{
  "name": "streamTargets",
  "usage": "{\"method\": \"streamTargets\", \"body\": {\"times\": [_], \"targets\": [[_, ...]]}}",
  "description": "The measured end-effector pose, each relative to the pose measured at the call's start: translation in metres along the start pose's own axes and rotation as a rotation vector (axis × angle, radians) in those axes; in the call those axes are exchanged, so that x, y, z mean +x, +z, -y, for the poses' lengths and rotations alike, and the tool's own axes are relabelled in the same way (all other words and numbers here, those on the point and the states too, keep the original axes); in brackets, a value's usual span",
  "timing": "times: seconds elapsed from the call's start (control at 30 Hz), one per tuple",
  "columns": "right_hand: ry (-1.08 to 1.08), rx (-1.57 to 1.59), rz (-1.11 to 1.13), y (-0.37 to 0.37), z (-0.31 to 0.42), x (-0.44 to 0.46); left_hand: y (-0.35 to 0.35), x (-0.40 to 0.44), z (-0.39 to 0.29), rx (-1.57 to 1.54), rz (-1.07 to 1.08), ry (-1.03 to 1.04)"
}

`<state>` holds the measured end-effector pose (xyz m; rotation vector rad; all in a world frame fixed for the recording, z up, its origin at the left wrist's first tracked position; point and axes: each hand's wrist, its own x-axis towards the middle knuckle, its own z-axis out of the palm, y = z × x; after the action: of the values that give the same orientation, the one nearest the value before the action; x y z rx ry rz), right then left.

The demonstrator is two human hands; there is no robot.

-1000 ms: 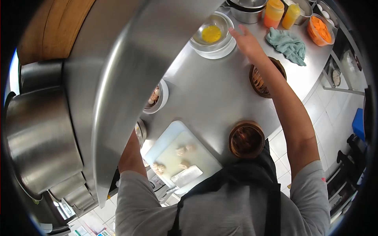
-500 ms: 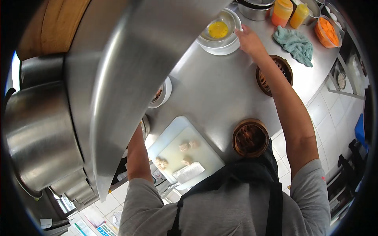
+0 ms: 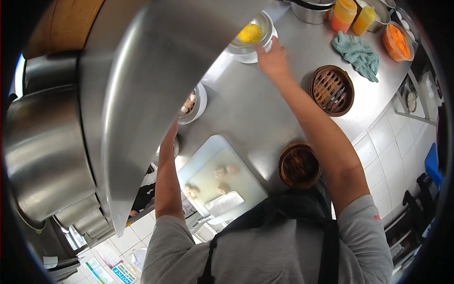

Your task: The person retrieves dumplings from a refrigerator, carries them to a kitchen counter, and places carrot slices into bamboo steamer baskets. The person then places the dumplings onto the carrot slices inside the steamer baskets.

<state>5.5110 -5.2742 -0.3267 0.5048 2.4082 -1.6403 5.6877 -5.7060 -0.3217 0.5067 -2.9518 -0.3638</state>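
Observation:
My right hand (image 3: 273, 60) grips the near right rim of a white bowl (image 3: 246, 57), thumb and fingers closed at its edge. A smaller bowl holding yellow, egg-like liquid (image 3: 249, 33) sits inside it, partly behind a steel overhang. My left forearm (image 3: 168, 165) reaches up behind that overhang, so the fingers of my left hand are hidden. Nearest to it is another white bowl (image 3: 202, 104) with a brownish, chunky filling. Below lies a white cutting board (image 3: 246, 182) carrying several pale dumpling-like pieces (image 3: 220, 173) and a white rectangular block or folded cloth (image 3: 224, 203).
The steel overhang (image 3: 142, 94) blocks much of the left side. Two bamboo steamers (image 3: 332, 90) stand along the counter's right and near edges. A green cloth (image 3: 357, 54), squeeze bottles (image 3: 344, 16) and a tub of orange pieces (image 3: 397, 42) are at the back right.
My right hand and the bowl with the yellow liquid have shifted left, further behind the overhang. My left arm has reached farther up toward the bowl of filling.

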Motion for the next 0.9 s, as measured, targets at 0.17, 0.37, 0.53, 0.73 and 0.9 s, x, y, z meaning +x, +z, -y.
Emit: {"method": "streamTargets", "body": {"times": [0.17, 0.37, 0.53, 0.73, 0.9], "targets": [[-0.04, -0.017, 0.165, 0.016, -0.003, -0.005, -0.011, -0.012, -0.02, -0.121, 0.058, -0.003], [-0.189, 0.037, 0.424, -0.001, -0.029, -0.023, -0.014, -0.027, -0.033, -0.081, 0.038, 0.087], [-0.328, -0.179, 0.429, -0.021, -0.036, -0.055, -0.031, -0.055, -0.085, -0.017, 0.057, -0.105], [-0.662, -0.402, 0.356, -0.029, -0.071, -0.086, -0.038, -0.113, -0.128, -0.167, 0.009, 0.018], [-0.691, -0.541, 0.425, -0.044, -0.065, -0.105, -0.055, -0.168, -0.182, -0.314, 0.105, -0.126]]}}
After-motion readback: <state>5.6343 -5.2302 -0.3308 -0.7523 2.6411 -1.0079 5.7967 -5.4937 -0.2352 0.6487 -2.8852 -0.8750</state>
